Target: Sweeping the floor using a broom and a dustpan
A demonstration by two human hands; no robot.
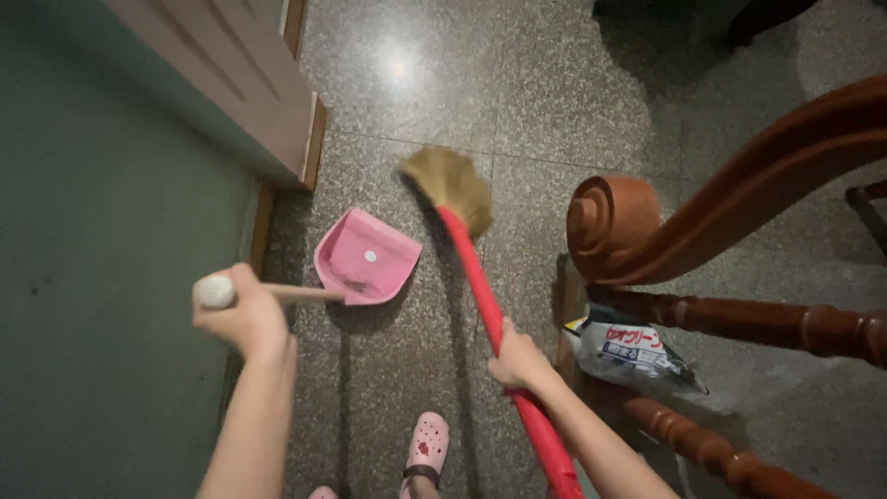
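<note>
Stood over a speckled stone floor point(554, 111). Left hand point(242, 319) fisted round the top of a pale wooden handle point(296, 294), white knob showing past the knuckles at 9 o'clock. Pink dustpan point(365, 256) at the handle's far end, set on the floor near the middle of view, mouth turned toward 2 o'clock, some dark dust gathered inside near the handle joint. Right hand point(519, 362) wrapped round the red shaft of a broom point(476, 277), gripped about midway; straw head at 12 o'clock from the pan's right edge, just beside it, bristles bent against the floor.

Judged light, both of them: thin plastic pan, likely to skid on polished stone unless pressed down through the handle; broom shaft stiff and smooth, bristles soft and springy. Best held as shown, pan at the handle's top, broom mid-shaft for short strokes.

Carved wooden chair arm point(628, 231) at 3 o'clock, a plastic bag point(628, 356) under it. Pink clog point(427, 444) at 6 o'clock. Door frame point(309, 139) at 11 o'clock.
</note>
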